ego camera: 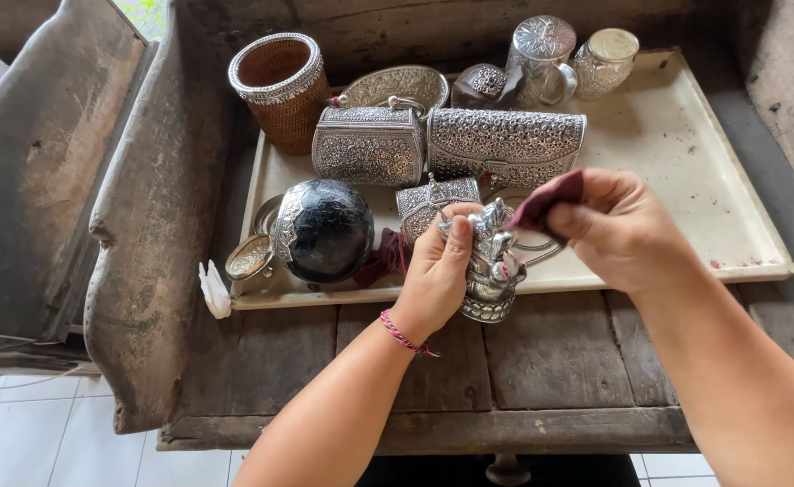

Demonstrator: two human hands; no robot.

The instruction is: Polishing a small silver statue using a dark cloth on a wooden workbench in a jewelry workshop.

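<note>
Over the worn wooden table, left hand grips a silver figurine, right hand pinches a maroon cloth.

A silver craft workshop, it seems: a worn wooden bench carries a cream tray crowded with embossed silver boxes, lidded jars and a silver-rimmed woven basket.
</note>
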